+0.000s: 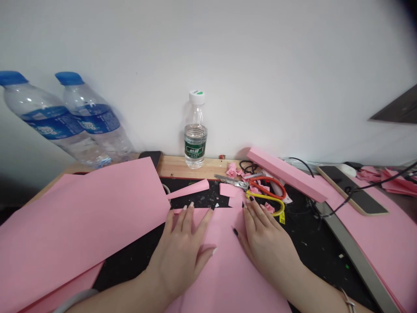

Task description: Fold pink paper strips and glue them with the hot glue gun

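Note:
A sheet of pink paper [224,261] lies in front of me on a black mat, under both palms. My left hand [182,248] rests flat on its left part, fingers spread and fingertips near the far edge. On the right side, my right hand [265,234] presses flat, its fingers stretched forward and the thumb apart. Just beyond the right fingertips lie scissors [265,191] with one red and one yellow handle. Pink paper scraps [230,190] are beside the blades. A narrow rolled or folded pink strip [190,190] lies past the left fingers.
Large pink sheets [91,217] cover the left side. Two big water bottles [97,121] lean at the back left; a smaller bottle [195,134] stands by the wall. A long pink paper box [286,174], a phone [352,189] and black cables [339,208] are at the right.

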Available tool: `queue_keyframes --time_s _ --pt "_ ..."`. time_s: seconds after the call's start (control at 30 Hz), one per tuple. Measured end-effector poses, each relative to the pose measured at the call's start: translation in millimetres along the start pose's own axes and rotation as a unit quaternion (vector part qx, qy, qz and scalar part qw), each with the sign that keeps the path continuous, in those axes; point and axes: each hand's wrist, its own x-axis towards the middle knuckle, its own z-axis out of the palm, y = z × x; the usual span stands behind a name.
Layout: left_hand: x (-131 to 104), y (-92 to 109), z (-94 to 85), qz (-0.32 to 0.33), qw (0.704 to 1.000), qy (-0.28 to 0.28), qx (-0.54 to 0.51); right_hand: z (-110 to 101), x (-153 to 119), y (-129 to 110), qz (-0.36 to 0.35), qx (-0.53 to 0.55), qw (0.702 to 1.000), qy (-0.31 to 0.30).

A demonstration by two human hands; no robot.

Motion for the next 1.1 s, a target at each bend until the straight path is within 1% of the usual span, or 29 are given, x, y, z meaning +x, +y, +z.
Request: queue_keyframes --time_s 0.27,0.4,0.47,0.53,0.63,0.77,0.87,0.97,1.1 --pt "-8 -11 -1.2 -0.027 0.999 -0.001 0.044 0 -3 2 0.013 0.005 0.999 -0.035" --pt "-10 -18 -1.5 -0.031 0.998 0.017 0.061 -2 -2 7 0.01 0.021 1.0 -0.021" --pt "-12 -23 1.2 -0.025 0.998 0.034 0.056 -5 2 13 0.007 0.053 0.999 -0.001" --pt "-12 -28 5.1 -0.009 0.997 0.059 0.046 -7 8 20 0.007 0.114 0.993 0.017" --pt "-13 -33 9.4 0.019 0.995 0.095 0.03 -4 17 30 0.032 0.221 0.975 0.023" --pt "-10 -35 6.2 0.048 0.99 0.128 -0.013 6 27 36 0.064 0.327 0.943 0.004" --pt "-2 -41 0.4 0.068 0.985 0.138 -0.079 9 32 37 0.077 0.366 0.927 -0.031" --pt "6 -51 -1.7 0.058 0.979 0.132 -0.142 7 35 37 0.074 0.367 0.926 -0.048" --pt "13 -61 2.6 0.043 0.973 0.125 -0.187 8 36 36 0.063 0.351 0.933 -0.045"
